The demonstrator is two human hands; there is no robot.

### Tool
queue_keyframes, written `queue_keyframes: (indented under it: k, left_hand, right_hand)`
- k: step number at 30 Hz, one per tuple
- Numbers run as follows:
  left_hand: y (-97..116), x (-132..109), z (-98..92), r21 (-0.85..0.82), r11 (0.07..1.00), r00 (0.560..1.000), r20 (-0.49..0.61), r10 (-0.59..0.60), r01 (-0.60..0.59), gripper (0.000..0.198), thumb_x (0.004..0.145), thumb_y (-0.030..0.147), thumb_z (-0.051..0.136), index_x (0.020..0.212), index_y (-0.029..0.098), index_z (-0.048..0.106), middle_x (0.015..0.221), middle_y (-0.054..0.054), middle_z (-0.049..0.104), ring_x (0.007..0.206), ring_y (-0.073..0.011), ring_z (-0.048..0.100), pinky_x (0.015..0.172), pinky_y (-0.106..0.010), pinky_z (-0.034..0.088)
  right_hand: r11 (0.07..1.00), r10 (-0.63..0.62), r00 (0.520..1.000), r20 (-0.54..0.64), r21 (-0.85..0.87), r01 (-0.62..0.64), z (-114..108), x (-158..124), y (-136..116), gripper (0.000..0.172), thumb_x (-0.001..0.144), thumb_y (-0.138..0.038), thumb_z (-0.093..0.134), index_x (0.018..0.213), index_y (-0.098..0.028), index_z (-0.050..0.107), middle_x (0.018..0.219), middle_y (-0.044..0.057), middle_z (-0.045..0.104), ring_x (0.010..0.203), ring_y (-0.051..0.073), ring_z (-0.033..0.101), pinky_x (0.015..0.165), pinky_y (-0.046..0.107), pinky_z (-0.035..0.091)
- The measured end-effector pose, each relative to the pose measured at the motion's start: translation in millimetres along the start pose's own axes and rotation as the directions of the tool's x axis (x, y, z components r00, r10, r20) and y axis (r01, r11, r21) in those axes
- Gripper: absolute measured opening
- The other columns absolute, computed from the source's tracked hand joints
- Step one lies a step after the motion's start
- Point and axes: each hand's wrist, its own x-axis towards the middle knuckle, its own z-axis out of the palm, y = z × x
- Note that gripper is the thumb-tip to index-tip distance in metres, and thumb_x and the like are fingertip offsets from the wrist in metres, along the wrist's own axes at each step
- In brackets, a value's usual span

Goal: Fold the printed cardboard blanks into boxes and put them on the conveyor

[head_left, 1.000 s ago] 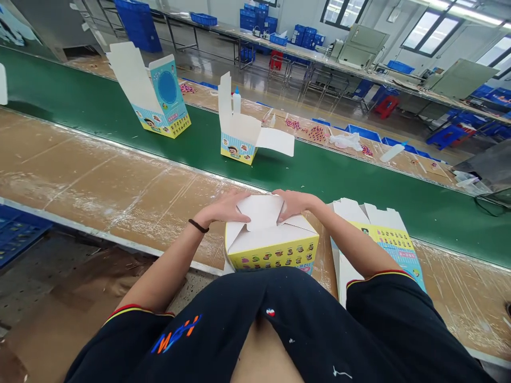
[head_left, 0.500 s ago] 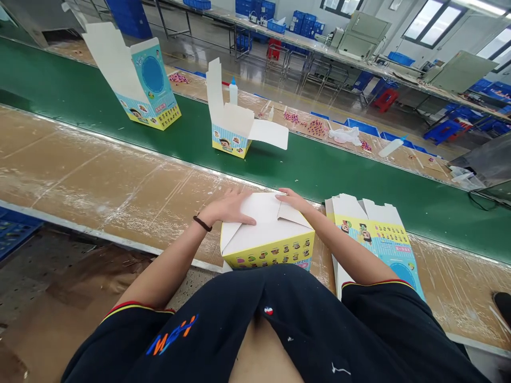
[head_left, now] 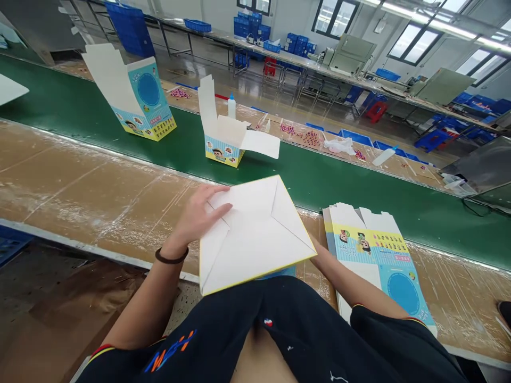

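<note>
A cardboard box [head_left: 255, 239] is tilted in front of me, its white face of folded flaps turned up and its edges yellow. My left hand [head_left: 202, 213] grips its left side, the thumb lying on the white flaps and the other fingers along the edge. My right hand [head_left: 315, 255] is at the box's right edge, mostly covered by the box, so its fingers are hidden. To the right lies a stack of flat printed box blanks [head_left: 375, 255] in yellow and blue.
Two open printed boxes, one at the left [head_left: 147, 101] and one nearer the middle [head_left: 223, 143], stand on the green conveyor belt [head_left: 319, 178]. Beyond it are a glue bottle [head_left: 231, 106], another bottle [head_left: 384, 156] and small pink pieces [head_left: 311, 138]. A brown worktop [head_left: 99, 186] runs along my side.
The box has been tilted and turned, so its folded white face shows fully. My right hand has moved from its top to behind its right edge. A white flap has appeared at far left.
</note>
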Motion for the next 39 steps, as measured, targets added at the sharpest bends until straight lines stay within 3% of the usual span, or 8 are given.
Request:
queue_keyframes:
  k: [5, 8, 10, 15, 22, 28, 33, 39]
  left_hand:
    - [-13.3, -10.8, -11.3, -0.2, 0.975, 0.939, -0.307, -0.156, 0.096, 0.052, 0.082, 0.056, 0.063, 0.122, 0.023, 0.065, 0.131, -0.009, 0.065, 0.122, -0.0288, 0.063, 0.109, -0.047, 0.053]
    - [-33.7, -26.5, -7.4, -0.252, 0.943, 0.913, -0.289, -0.287, 0.216, 0.055, 0.077, 0.057, 0.067, 0.119, 0.022, 0.066, 0.129, -0.012, 0.067, 0.122, -0.0307, 0.064, 0.108, -0.049, 0.054]
    - [-50.9, -42.4, 0.6, -0.276, 0.908, 0.901, -0.216, -0.377, 0.314, 0.06, 0.072, 0.063, 0.069, 0.115, 0.021, 0.067, 0.126, -0.014, 0.069, 0.118, -0.0325, 0.067, 0.105, -0.051, 0.055]
    - [-88.2, -95.5, 39.8, -0.304, 0.814, 0.843, -0.059, -0.534, 0.494, 0.072, 0.061, 0.08, 0.07, 0.101, 0.02, 0.069, 0.11, -0.015, 0.075, 0.103, -0.0339, 0.073, 0.096, -0.051, 0.06]
    - [-94.9, -141.0, 89.1, -0.354, 0.743, 0.803, 0.042, -0.594, 0.568, 0.066, 0.065, 0.081, 0.066, 0.096, 0.024, 0.072, 0.1, -0.011, 0.078, 0.093, -0.0318, 0.075, 0.087, -0.045, 0.064]
    - [-89.1, -131.3, 100.9, -0.276, 0.796, 0.84, 0.112, -0.53, 0.539, 0.054, 0.072, 0.071, 0.064, 0.093, 0.023, 0.073, 0.098, -0.011, 0.077, 0.088, -0.0288, 0.075, 0.085, -0.044, 0.064]
    - [-100.8, -116.2, 114.2, -0.169, 0.857, 0.855, 0.291, -0.429, 0.487, 0.047, 0.073, 0.066, 0.059, 0.094, 0.027, 0.074, 0.102, -0.01, 0.078, 0.095, -0.0327, 0.075, 0.09, -0.049, 0.062]
    - [-121.9, -94.2, 128.9, 0.075, 0.964, 0.798, 0.547, -0.252, 0.254, 0.036, 0.075, 0.063, 0.053, 0.091, 0.04, 0.075, 0.106, -0.005, 0.077, 0.118, -0.0425, 0.069, 0.102, -0.057, 0.056]
  right_hand:
    - [0.951, -0.257, 0.937, -0.236, 0.108, 0.289, -54.6, 16.8, -78.0, 0.052, 0.067, -0.063, 0.077, 0.099, -0.026, 0.059, 0.1, 0.007, 0.076, 0.104, 0.032, 0.071, 0.088, 0.05, 0.06]
    - [0.899, -0.431, 0.874, -0.224, -0.194, 0.394, -92.8, 32.3, -120.7, 0.047, 0.07, -0.058, 0.081, 0.095, -0.025, 0.059, 0.101, 0.005, 0.075, 0.096, 0.029, 0.071, 0.087, 0.048, 0.059]
    - [0.805, -0.461, 0.857, -0.231, -0.515, 0.294, -113.4, 49.5, -134.2, 0.035, 0.077, -0.05, 0.077, 0.091, -0.022, 0.062, 0.1, 0.006, 0.075, 0.099, 0.031, 0.069, 0.091, 0.047, 0.056]
    - [0.526, -0.409, 0.756, -0.51, -0.809, -0.261, -147.9, 97.4, -120.5, 0.011, 0.088, -0.022, 0.061, 0.097, -0.021, 0.068, 0.104, 0.013, 0.074, 0.114, 0.036, 0.064, 0.1, 0.048, 0.046]
    - [0.558, -0.361, 0.707, -0.608, -0.749, -0.358, -166.9, 121.6, -63.6, 0.02, 0.094, -0.008, 0.046, 0.093, -0.013, 0.065, 0.107, 0.026, 0.071, 0.122, 0.039, 0.06, 0.108, 0.057, 0.034]
    - [0.632, -0.435, 0.649, -0.624, -0.725, -0.274, -136.4, 120.9, -32.4, 0.038, 0.09, -0.016, 0.052, 0.128, -0.012, 0.053, 0.15, 0.027, 0.046, 0.144, 0.037, 0.038, 0.118, 0.058, 0.026]
    - [0.739, -0.379, 0.683, -0.625, -0.648, -0.183, -76.2, 70.9, 27.2, 0.007, 0.09, -0.021, 0.054, 0.087, -0.022, 0.06, 0.107, 0.015, 0.069, 0.11, 0.029, 0.061, 0.102, 0.044, 0.046]
    - [0.903, -0.192, 0.656, -0.73, -0.393, -0.173, 39.2, -32.2, 126.1, 0.038, 0.088, -0.036, 0.063, 0.057, -0.024, 0.045, 0.065, 0.001, 0.06, 0.065, 0.019, 0.056, 0.069, 0.031, 0.047]
